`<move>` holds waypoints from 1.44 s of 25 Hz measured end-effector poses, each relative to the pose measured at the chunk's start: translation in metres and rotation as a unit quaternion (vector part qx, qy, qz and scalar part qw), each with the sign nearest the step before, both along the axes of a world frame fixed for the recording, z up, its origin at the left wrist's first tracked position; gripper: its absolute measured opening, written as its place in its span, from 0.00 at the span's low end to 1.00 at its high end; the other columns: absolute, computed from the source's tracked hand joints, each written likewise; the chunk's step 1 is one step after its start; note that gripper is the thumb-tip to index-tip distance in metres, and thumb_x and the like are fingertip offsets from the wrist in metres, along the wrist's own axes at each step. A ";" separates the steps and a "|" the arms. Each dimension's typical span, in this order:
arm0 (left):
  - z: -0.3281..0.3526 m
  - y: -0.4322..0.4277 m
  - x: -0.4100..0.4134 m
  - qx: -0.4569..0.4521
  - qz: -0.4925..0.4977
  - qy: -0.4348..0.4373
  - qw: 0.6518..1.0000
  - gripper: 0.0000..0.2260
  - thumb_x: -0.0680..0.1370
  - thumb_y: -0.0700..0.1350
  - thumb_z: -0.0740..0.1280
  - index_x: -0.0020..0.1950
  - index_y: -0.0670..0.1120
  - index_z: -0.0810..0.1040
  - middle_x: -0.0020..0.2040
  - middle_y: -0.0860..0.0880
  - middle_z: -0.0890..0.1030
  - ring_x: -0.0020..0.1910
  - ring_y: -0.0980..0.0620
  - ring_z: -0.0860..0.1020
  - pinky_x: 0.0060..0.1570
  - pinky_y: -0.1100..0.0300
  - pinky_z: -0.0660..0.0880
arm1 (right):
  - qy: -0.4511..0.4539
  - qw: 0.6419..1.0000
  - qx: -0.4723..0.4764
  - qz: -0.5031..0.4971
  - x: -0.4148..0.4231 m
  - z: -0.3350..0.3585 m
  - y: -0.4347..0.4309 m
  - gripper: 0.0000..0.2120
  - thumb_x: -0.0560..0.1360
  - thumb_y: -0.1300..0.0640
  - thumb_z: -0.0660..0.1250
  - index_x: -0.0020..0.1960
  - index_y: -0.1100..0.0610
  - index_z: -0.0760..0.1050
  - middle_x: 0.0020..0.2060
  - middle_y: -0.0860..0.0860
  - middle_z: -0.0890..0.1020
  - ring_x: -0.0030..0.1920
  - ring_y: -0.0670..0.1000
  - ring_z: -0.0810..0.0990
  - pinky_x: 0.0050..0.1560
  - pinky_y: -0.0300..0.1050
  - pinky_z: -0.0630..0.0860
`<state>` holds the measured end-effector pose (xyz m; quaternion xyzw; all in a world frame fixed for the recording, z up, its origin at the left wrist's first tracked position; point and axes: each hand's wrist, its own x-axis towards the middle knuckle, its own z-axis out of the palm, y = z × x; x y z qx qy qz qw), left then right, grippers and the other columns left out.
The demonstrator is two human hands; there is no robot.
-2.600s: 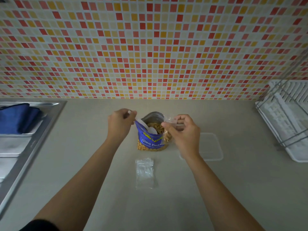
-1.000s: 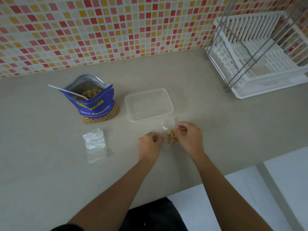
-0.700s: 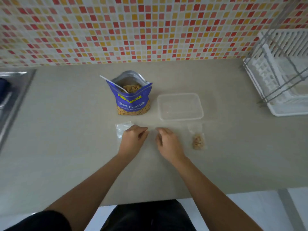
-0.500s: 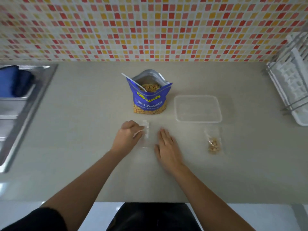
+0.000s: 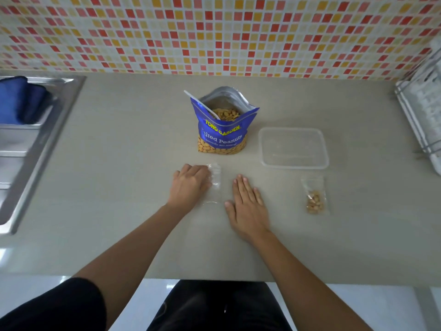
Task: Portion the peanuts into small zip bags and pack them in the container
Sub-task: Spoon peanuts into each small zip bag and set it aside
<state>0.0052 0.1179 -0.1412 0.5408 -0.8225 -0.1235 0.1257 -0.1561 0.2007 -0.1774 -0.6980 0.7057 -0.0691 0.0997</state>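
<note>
A blue peanut bag [image 5: 223,132] stands open on the counter with a white spoon [image 5: 202,105] leaning in it. To its right sits a clear plastic container [image 5: 294,148] with nothing in it. In front of the container lies a small zip bag with peanuts [image 5: 315,199]. A stack of clear zip bags [image 5: 214,181] lies in front of the peanut bag. My left hand [image 5: 189,185] has its curled fingers on the stack's left edge, and I cannot tell whether they pinch a bag. My right hand [image 5: 247,205] rests flat on the counter just right of the stack.
A steel sink [image 5: 31,144] with a blue cloth [image 5: 20,99] is at the left. A white dish rack [image 5: 422,115] stands at the right edge. The tiled wall runs along the back, and the counter's front edge is close to my body.
The filled zip bag was set down on the counter in front of the container. Both hands moved left to the stack of zip bags, and my right hand flattened on the counter.
</note>
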 end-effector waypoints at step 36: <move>0.113 -0.003 0.000 0.499 0.121 0.544 0.664 0.08 0.78 0.38 0.60 0.53 0.46 0.78 0.38 0.49 0.84 0.32 0.52 0.83 0.32 0.65 0.80 | -0.542 0.831 0.074 -0.100 -0.042 0.115 -0.024 0.19 0.72 0.69 0.63 0.48 0.45 0.77 0.38 0.43 0.83 0.33 0.39 0.76 0.46 0.46 0.72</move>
